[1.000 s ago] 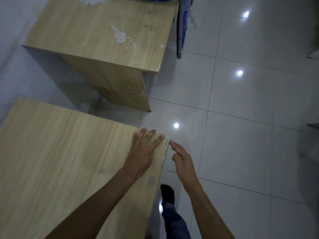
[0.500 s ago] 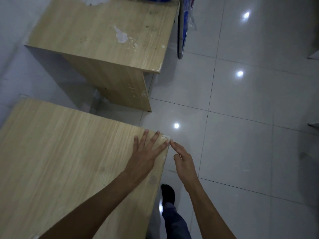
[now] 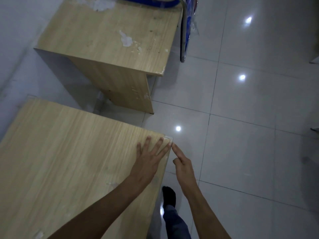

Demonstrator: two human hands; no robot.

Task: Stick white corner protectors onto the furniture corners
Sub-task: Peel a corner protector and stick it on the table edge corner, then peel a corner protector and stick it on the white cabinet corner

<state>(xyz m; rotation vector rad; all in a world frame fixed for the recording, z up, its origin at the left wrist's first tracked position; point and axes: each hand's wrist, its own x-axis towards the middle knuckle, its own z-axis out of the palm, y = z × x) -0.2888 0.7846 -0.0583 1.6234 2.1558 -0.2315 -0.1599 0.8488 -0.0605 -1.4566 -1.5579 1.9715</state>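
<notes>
A small white corner protector [image 3: 168, 138] sits on the far right corner of the near wooden table [image 3: 60, 161]. My left hand [image 3: 149, 158] lies flat on the tabletop, fingers straight and spread, its fingertips reaching the protector. My right hand [image 3: 182, 164] is off the table's right edge, its extended finger pressing the protector's side while the other fingers curl loosely and hold nothing.
A second wooden table [image 3: 110, 38] with chipped patches stands further back. A blue chair with a metal leg [image 3: 184, 30] is behind it. Glossy white floor tiles [image 3: 241, 135] spread to the right. My foot in a dark sock [image 3: 169, 195] stands by the table's edge.
My left hand has slid a little further toward the corner. The right fingertip stays at the corner's side.
</notes>
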